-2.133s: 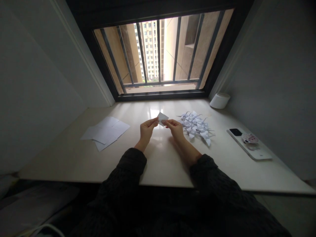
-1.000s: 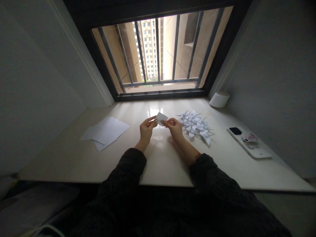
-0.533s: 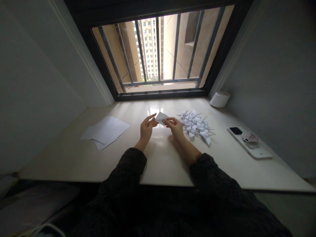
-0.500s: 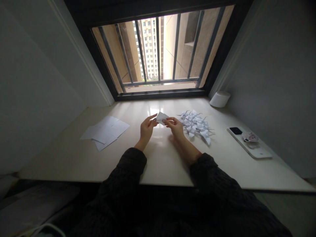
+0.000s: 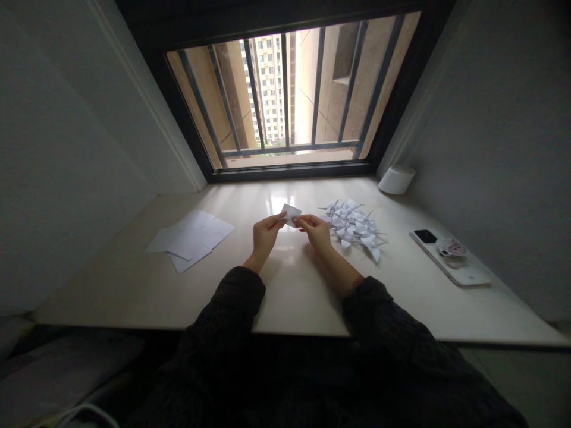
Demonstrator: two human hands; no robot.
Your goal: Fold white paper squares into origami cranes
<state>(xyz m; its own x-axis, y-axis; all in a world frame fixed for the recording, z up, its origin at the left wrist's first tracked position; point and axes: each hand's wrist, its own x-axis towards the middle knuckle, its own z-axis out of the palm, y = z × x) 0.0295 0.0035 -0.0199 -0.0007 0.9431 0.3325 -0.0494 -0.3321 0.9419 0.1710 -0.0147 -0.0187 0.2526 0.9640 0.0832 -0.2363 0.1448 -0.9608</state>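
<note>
A small folded piece of white paper is held up over the middle of the white sill, roughly diamond-shaped. My left hand pinches its left side between thumb and fingers. On the other side my right hand grips the lower right edge, fingertips closed on the paper. A heap of folded white paper cranes lies just to the right of my right hand. Flat white paper sheets overlap one another on the left, apart from my left hand.
A white phone with a round grip on its back lies at the right. Behind it, a white cylindrical object stands in the corner by the wall. The barred window rises behind the sill.
The fingers of my left hand have drawn in against the folded paper, and the paper has turned slightly. Its position over the sill is nearly the same.
</note>
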